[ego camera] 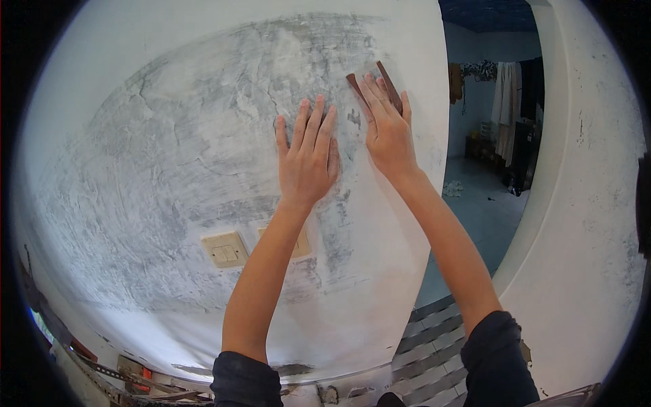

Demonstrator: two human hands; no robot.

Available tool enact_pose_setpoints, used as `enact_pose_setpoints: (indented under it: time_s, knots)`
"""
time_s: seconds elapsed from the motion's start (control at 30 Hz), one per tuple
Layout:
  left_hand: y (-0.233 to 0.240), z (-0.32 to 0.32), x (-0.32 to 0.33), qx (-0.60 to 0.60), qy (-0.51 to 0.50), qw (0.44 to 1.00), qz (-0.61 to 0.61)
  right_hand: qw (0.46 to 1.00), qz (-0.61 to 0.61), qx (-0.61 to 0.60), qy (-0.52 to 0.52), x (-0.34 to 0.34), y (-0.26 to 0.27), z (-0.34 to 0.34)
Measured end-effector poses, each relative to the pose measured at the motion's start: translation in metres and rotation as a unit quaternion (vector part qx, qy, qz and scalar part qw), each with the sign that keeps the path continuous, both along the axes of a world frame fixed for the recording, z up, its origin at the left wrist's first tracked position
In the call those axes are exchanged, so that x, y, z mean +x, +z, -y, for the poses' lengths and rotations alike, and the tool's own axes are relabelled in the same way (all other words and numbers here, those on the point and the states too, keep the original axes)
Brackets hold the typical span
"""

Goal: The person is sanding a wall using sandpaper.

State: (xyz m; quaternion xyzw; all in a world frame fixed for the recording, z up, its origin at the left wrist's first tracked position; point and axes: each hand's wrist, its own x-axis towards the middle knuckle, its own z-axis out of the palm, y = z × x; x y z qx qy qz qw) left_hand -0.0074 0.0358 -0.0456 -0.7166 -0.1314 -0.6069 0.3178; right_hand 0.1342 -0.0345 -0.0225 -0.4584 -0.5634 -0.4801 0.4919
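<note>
My left hand (307,165) lies flat on a white wall (229,132) with its fingers apart and nothing in it. Higher and to the right, my right hand (391,137) presses a brown piece of what looks like sandpaper (389,85) against the wall. Two edges of that piece stick out on either side of the fingers; its middle is hidden under them. Grey, streaky plaster or filler marks cover much of the wall around both hands. Below my left hand sits a cream light switch (225,250), and a second cream wall plate (302,244) is partly covered by my left forearm.
The wall ends at a vertical edge right of my right hand. Beyond it, a doorway shows a tiled floor (470,203) and hanging clothes (504,107). Striped floor tiles (432,351) lie below my right arm. A perforated metal frame (109,374) stands at lower left.
</note>
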Motion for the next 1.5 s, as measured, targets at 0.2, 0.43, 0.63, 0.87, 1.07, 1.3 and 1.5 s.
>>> enact_pose_setpoints:
  time_s: [0.2, 0.43, 0.63, 0.87, 1.07, 1.3, 1.5]
  knots:
    - [-0.002, -0.007, -0.001, 0.002, 0.001, 1.000, 0.002, 0.999, -0.001, -0.035, -0.030, -0.011, -0.091, 0.003]
    - [-0.001, -0.005, 0.000, 0.007, -0.001, 1.000, 0.001, 0.994, 0.067, -0.077, -0.048, 0.000, -0.086, 0.012]
    - [-0.001, -0.001, -0.001, -0.004, -0.016, 1.000, 0.004, 0.989, 0.116, -0.064, -0.061, 0.004, -0.003, 0.012]
    - [-0.001, -0.004, -0.003, -0.008, -0.014, 1.000, -0.001, 0.996, 0.041, -0.075, -0.009, -0.012, -0.072, 0.008]
    - [0.000, -0.003, -0.002, 0.003, 0.002, 1.000, 0.006, 0.985, 0.094, -0.134, -0.058, 0.009, -0.112, 0.027]
    - [-0.002, -0.001, -0.004, -0.003, -0.011, 1.000, 0.004, 0.987, 0.112, -0.067, -0.092, 0.021, 0.008, 0.015]
    - [-0.001, 0.000, -0.002, -0.004, 0.000, 1.000, 0.004, 0.997, 0.056, -0.020, -0.047, 0.012, 0.023, 0.008]
